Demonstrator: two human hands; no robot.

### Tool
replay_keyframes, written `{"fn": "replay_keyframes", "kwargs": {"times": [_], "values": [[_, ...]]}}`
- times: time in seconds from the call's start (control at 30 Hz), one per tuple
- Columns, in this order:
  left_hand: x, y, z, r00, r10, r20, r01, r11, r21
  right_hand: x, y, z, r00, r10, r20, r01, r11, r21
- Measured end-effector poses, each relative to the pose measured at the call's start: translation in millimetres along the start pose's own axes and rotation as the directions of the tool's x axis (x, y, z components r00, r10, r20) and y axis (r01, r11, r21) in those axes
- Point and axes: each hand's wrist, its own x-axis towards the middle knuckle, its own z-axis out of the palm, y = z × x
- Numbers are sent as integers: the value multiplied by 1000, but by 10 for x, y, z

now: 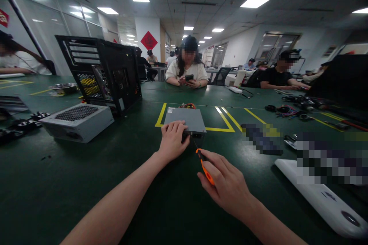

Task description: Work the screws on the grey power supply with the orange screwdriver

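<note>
A grey computer power supply [193, 118] lies on the green table in front of me, with coloured cables at its far side. My left hand [171, 140] grips its near left corner, fingers over the top and thumb at the front face. In my right hand [228, 180] is a screwdriver [206, 170] with an orange and black handle. Its thin shaft points up and left toward the power supply's front face, near the socket. Whether the tip touches the case I cannot tell.
To the left stand a second power supply [77, 121], an open black computer case [99, 71] and a metal bowl [65, 88]. A white elongated device [322, 197] and cables [299, 103] lie right. Across the table a person [186, 71] holds a phone.
</note>
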Motion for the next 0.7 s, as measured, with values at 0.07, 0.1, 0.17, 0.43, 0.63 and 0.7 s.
{"fn": "replay_keyframes", "kwargs": {"times": [0.07, 0.1, 0.17, 0.43, 0.63, 0.7], "values": [[1, 2, 0, 1000, 4, 2, -4, 1000, 0, -17, -1, 15, 998, -28, 54, 26, 999, 32], [2, 1, 1, 1000, 5, 3, -5, 1000, 0, -26, 1, 27, 997, -44, 69, 41, 998, 43], [2, 1, 1, 1000, 3, 2, -3, 1000, -1, -42, 12, 52, 997, -52, 58, 50, 998, 43], [2, 11, -4, 1000, 6, -4, -6, 1000, 0, 6, -8, 14, 1000, -5, 10, 4, 999, 44], [1, 16, -8, 1000, 0, -2, 0, 1000, -1, -14, 24, 29, 998, 13, -58, -12, 1000, 14], [1, 18, -11, 1000, -2, 1, 2, 1000, 2, -28, 38, 27, 997, 54, -64, -53, 998, 20]]}}
